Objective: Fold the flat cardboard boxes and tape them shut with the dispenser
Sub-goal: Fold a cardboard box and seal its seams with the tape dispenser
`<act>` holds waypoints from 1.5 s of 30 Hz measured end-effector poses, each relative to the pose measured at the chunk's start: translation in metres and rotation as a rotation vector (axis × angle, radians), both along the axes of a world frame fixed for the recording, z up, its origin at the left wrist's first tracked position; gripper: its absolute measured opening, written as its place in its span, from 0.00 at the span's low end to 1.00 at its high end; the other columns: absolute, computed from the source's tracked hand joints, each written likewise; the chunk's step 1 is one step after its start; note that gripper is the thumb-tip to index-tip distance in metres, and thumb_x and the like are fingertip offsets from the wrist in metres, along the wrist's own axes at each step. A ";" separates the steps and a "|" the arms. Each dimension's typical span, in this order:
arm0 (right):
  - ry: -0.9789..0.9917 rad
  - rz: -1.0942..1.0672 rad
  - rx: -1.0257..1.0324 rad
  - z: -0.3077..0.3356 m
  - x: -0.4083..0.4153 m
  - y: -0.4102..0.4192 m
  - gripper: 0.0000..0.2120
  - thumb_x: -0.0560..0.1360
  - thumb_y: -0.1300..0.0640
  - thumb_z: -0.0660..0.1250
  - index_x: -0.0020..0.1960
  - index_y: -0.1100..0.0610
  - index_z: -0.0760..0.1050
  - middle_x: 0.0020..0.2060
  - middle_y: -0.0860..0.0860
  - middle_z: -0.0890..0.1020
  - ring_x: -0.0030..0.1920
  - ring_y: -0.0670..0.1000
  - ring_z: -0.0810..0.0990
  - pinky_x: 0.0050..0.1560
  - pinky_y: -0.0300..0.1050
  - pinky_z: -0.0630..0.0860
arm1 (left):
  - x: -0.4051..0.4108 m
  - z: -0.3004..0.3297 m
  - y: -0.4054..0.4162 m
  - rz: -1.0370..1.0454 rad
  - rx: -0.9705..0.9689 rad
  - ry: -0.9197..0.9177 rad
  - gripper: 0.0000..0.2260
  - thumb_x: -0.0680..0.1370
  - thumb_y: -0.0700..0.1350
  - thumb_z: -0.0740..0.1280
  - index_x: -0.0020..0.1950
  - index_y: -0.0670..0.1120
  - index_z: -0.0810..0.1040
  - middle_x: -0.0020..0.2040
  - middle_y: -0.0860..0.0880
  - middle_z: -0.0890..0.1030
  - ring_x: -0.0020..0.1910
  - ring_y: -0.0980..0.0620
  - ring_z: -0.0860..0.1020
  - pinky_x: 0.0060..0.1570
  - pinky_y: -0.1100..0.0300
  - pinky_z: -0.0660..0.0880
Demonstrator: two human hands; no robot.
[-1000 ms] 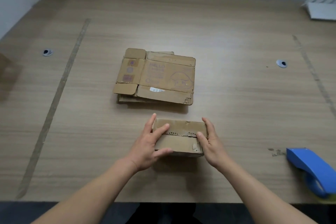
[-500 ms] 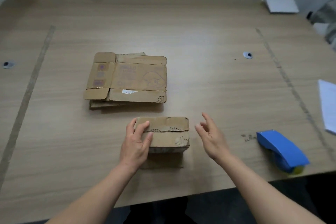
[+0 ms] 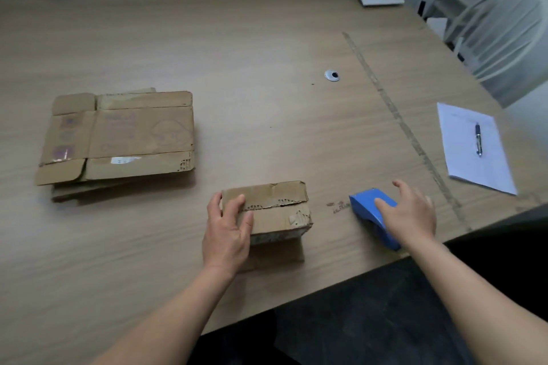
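**Left hand on folded box, right hand at dispenser**

The left hand (image 3: 228, 231) presses the folded box (image 3: 272, 210) at its left end; the fingers (image 3: 238, 204) lie nearly straight across the closed top flaps. The right hand (image 3: 410, 213) is spread wide over the blue tape dispenser (image 3: 370, 210); contact cannot be confirmed. The dispenser sits just right of the box. A stack of flat boxes (image 3: 118, 139) lies farther left on the wooden tabletop (image 3: 252, 53). Paper (image 3: 474, 145) with a pen (image 3: 478, 139) lies at the right edge. A white chair (image 3: 504, 35) stands beyond.
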State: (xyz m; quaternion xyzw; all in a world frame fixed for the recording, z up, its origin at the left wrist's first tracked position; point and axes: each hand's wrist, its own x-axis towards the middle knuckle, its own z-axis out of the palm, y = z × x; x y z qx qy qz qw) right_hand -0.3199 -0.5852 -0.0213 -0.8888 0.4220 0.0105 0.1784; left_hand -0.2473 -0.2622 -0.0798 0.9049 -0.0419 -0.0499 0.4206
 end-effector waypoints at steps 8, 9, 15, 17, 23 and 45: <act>0.187 -0.102 0.313 -0.015 -0.007 -0.038 0.39 0.73 0.38 0.71 0.77 0.54 0.64 0.74 0.54 0.72 0.70 0.61 0.73 0.64 0.58 0.73 | -0.003 0.000 -0.009 0.015 0.013 -0.014 0.15 0.79 0.47 0.69 0.66 0.49 0.78 0.75 0.43 0.63 0.70 0.45 0.69 0.59 0.52 0.72; 0.169 -0.116 0.344 -0.017 -0.007 -0.039 0.38 0.73 0.39 0.72 0.76 0.55 0.66 0.73 0.55 0.73 0.68 0.60 0.74 0.62 0.57 0.74 | -0.003 0.001 -0.009 0.015 0.014 -0.017 0.15 0.79 0.47 0.69 0.66 0.49 0.78 0.75 0.43 0.63 0.71 0.46 0.69 0.59 0.53 0.72; 0.110 -0.195 0.464 -0.021 -0.007 -0.045 0.25 0.72 0.45 0.76 0.64 0.57 0.77 0.51 0.53 0.81 0.48 0.55 0.80 0.51 0.53 0.79 | -0.004 0.002 -0.010 0.024 0.019 -0.001 0.16 0.79 0.46 0.69 0.66 0.49 0.78 0.76 0.43 0.63 0.71 0.47 0.67 0.58 0.58 0.68; 0.094 -0.249 0.559 -0.021 -0.007 -0.046 0.24 0.71 0.49 0.78 0.62 0.57 0.77 0.49 0.54 0.81 0.45 0.55 0.80 0.45 0.51 0.78 | -0.004 0.003 -0.011 0.023 0.023 -0.003 0.16 0.79 0.46 0.69 0.66 0.49 0.78 0.76 0.43 0.63 0.71 0.48 0.67 0.57 0.59 0.67; 0.036 -0.322 0.740 -0.025 -0.002 -0.042 0.20 0.71 0.54 0.79 0.56 0.64 0.78 0.45 0.59 0.84 0.42 0.58 0.82 0.46 0.53 0.79 | -0.003 0.002 -0.011 0.022 0.023 -0.001 0.15 0.79 0.46 0.68 0.66 0.49 0.77 0.76 0.43 0.63 0.72 0.49 0.66 0.59 0.57 0.69; -0.032 -0.080 0.800 0.109 0.056 0.020 0.14 0.75 0.58 0.74 0.54 0.67 0.79 0.38 0.59 0.82 0.35 0.56 0.79 0.36 0.47 0.75 | 0.003 0.023 -0.014 0.001 0.367 -0.214 0.15 0.69 0.52 0.76 0.53 0.52 0.82 0.64 0.44 0.73 0.58 0.39 0.72 0.51 0.46 0.73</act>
